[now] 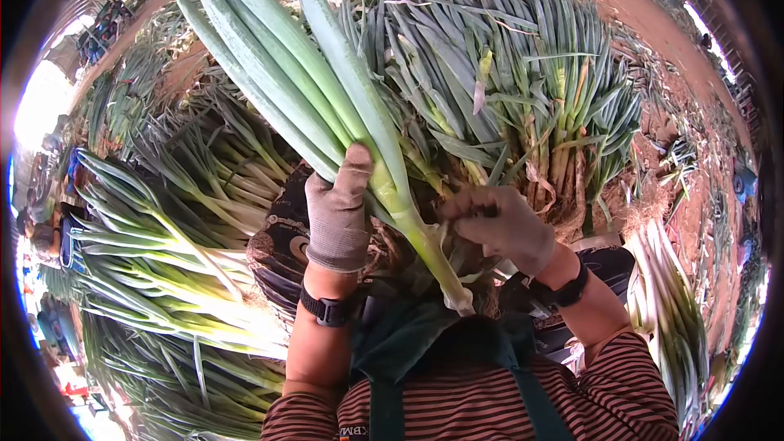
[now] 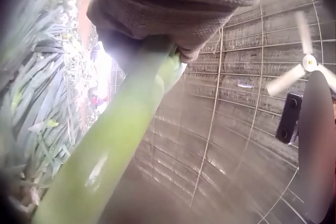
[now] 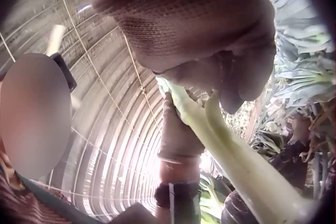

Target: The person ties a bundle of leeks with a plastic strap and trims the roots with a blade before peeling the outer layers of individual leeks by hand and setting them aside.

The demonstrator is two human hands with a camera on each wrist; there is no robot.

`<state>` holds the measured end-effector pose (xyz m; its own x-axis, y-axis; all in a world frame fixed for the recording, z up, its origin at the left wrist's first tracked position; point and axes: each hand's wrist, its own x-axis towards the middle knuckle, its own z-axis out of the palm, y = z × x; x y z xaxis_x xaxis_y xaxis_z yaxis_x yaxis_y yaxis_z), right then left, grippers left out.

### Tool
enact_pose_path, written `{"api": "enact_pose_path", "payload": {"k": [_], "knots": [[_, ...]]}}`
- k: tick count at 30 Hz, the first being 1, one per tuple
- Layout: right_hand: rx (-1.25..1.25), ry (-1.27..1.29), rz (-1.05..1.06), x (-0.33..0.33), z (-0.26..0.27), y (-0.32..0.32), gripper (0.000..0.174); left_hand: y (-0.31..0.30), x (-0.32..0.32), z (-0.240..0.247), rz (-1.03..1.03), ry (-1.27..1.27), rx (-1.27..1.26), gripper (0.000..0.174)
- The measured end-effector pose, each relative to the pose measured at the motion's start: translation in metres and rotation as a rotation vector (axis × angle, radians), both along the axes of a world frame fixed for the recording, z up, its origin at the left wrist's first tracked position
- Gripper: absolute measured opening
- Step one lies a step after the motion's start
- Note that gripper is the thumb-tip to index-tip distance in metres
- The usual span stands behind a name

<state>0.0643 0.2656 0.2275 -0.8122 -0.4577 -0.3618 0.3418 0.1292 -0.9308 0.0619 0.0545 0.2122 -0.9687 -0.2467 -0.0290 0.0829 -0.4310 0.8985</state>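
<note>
My gloved left hand [image 1: 339, 216] grips a thick green onion [image 1: 306, 65] around its upper stalk, thumb lying along the leaves. The broad leaves fan up and away; the pale root end [image 1: 459, 300] points down toward my apron. In the left wrist view the green stalk [image 2: 113, 134] runs out from under the glove. My gloved right hand [image 1: 502, 224] is just right of the stalk with its fingers curled. In the right wrist view its fingertips pinch at a loose outer leaf [image 3: 214, 116] that peels away from the pale stalk [image 3: 244, 171].
A big heap of untrimmed green onions [image 1: 490, 73] stands ahead. Pale-stemmed onions [image 1: 180, 278] lie in piles on the left, and a bundle [image 1: 665, 302] lies at the right. A dark printed bag [image 1: 282, 237] sits by my left wrist. Leaf scraps litter the soil.
</note>
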Motion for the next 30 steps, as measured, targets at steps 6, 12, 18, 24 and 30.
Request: {"api": "enact_pose_path", "payload": {"k": [6, 12, 18, 24, 30], "knots": [[0.069, -0.028, 0.056, 0.001, -0.014, -0.013, 0.022, 0.008, -0.005, -0.013, 0.017, 0.148, -0.269, 0.036], [0.498, 0.449, 0.215, 0.018, -0.051, 0.016, 0.015, -0.004, -0.005, -0.016, -0.043, -0.059, -0.018, 0.046], [1.659, 0.752, 0.564, 0.044, -0.084, 0.096, 0.024, -0.007, -0.012, -0.050, 0.065, 0.076, -0.199, 0.032], [0.874, 0.825, 0.136, 0.028, -0.025, 0.058, 0.028, 0.017, 0.000, -0.047, -0.086, -0.126, -0.013, 0.046], [-0.130, -0.130, 0.244, 0.056, -0.094, 0.003, 0.045, 0.030, 0.018, -0.068, -0.221, 0.005, 0.433, 0.056]]}}
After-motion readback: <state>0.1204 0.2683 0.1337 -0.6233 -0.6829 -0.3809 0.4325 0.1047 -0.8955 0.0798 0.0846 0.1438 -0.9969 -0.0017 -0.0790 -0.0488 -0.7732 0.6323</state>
